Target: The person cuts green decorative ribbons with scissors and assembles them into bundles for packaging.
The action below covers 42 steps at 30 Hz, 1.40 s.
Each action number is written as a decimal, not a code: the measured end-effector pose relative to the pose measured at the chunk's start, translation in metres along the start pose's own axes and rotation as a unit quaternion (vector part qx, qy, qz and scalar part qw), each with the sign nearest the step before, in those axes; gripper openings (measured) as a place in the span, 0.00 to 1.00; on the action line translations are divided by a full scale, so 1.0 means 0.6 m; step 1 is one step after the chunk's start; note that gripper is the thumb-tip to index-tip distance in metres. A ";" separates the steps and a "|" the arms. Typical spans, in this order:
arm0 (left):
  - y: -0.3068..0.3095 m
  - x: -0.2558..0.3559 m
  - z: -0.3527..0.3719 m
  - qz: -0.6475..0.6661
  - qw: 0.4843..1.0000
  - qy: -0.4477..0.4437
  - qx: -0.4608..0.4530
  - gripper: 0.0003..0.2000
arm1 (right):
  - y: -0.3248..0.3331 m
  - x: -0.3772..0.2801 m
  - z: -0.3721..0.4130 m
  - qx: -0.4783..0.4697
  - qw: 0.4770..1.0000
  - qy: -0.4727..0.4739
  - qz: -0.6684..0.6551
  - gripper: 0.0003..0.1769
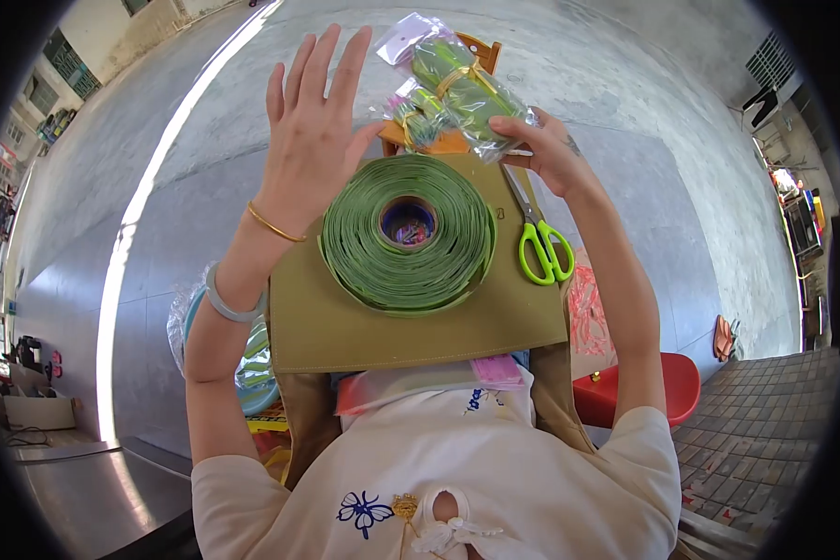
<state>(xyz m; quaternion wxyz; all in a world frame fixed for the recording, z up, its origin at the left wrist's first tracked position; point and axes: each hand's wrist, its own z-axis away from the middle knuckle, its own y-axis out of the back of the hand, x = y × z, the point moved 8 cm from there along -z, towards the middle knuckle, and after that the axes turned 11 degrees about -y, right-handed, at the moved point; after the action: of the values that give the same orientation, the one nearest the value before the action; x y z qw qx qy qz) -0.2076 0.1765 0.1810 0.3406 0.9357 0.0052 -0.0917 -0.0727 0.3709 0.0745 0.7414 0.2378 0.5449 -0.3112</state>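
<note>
My right hand (553, 157) pinches the near end of a clear plastic packet (467, 84). Inside are flat green leaf-like pieces tied with a gold twist. A smaller clear packet (418, 114) with green contents and a gold tie lies against its left side. Raised at the upper left, my left hand (308, 140) has its fingers spread and holds nothing. Between my forearms, a wide roll of green strip (355, 233) lies flat on an olive mat (420, 345) over my lap. Scissors with lime-green handles (546, 252) rest right of the roll, blades pointing away.
Part of an orange wooden chair (453, 142) shows beyond the mat. At my right are a red stool (667, 387) and pink-red strands (586, 303). A light-blue basin (257, 397) with plastic-wrapped green pieces stands at my left. Slippers (723, 338) lie farther right.
</note>
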 end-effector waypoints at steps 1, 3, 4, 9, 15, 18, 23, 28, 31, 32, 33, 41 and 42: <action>-0.006 -0.018 0.009 0.026 0.999 0.017 -0.021 0.40 | 0.028 0.014 -0.051 0.023 0.999 -0.025 -0.009 0.35; -0.017 -0.041 0.039 0.006 0.996 0.046 -0.072 0.39 | 0.073 0.044 -0.139 0.062 0.995 -0.075 0.000 0.33; -0.020 -0.053 0.060 -0.007 0.993 0.064 -0.096 0.39 | 0.091 0.056 -0.183 0.076 0.992 -0.099 0.019 0.32; -0.045 -0.134 0.220 0.007 0.965 0.203 -0.163 0.38 | 0.140 0.109 -0.361 0.189 0.969 -0.110 0.119 0.26; -0.065 -0.116 0.423 0.131 0.871 0.439 -0.179 0.39 | 0.175 0.197 -0.610 0.297 0.949 0.075 0.077 0.23; -0.090 -0.087 0.467 0.147 0.858 0.457 -0.185 0.39 | 0.158 0.196 -0.671 0.319 0.931 0.061 0.168 0.31; -0.105 -0.054 0.445 -0.003 0.856 0.399 -0.330 0.36 | 0.084 0.212 -0.714 0.255 0.948 0.025 0.186 0.47; -0.104 -0.056 0.434 -0.006 0.859 0.409 -0.309 0.35 | 0.112 0.312 -0.843 0.189 0.916 -0.041 0.351 0.60; -0.100 -0.054 0.431 -0.011 0.857 0.411 -0.309 0.35 | 0.101 0.285 -0.799 0.179 0.889 -0.074 0.415 0.61; -0.101 -0.054 0.427 -0.015 0.858 0.411 -0.308 0.35 | 0.101 0.288 -0.802 0.169 0.909 -0.063 0.375 0.60; -0.103 -0.053 0.426 -0.020 0.859 0.410 -0.306 0.35 | 0.097 0.281 -0.797 0.157 0.928 -0.050 0.335 0.58; -0.106 -0.052 0.435 -0.004 0.873 0.391 -0.291 0.33 | 0.111 0.177 -0.640 0.179 0.920 -0.008 0.349 0.63; -0.106 -0.051 0.435 0.003 0.872 0.393 -0.292 0.33 | 0.112 0.156 -0.612 0.164 0.943 0.028 0.288 0.62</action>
<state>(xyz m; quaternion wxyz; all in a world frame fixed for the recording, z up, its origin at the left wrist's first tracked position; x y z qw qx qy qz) -0.2862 0.0605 -0.0503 0.5687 0.7525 0.1619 0.2901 -0.2465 0.6525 -0.1216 0.7343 0.5114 0.4157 -0.1627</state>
